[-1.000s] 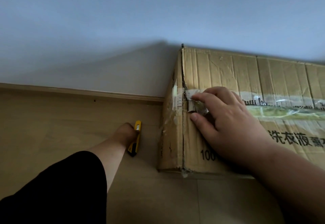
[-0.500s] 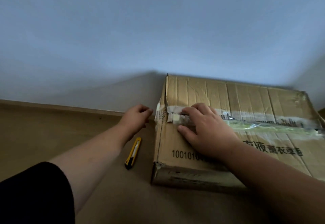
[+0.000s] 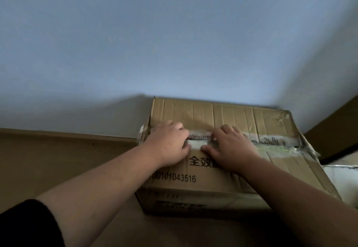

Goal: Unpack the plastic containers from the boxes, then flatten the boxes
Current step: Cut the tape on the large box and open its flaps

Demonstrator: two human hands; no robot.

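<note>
Head view shows our two hands on top of a brown cardboard box (image 3: 232, 115) that fills the lower right of the frame and sits on the floor (image 3: 58, 159) against a pale wall (image 3: 174, 33). Our left hand (image 3: 168, 146) lies near the box's left end, fingers bent down onto the tape (image 3: 271, 142) that runs across the top seam. Our right hand (image 3: 230, 148) is just beside it, a bit more to the middle, with its fingers curled at the tape too. We think both hands pinch the tape, but it is dim and a little blurry, so we cannot be sure. The box flaps look closed. Black letters and numbers are printed on the near flap. A black sleeve (image 3: 25, 225) fills the lower left corner.
</note>
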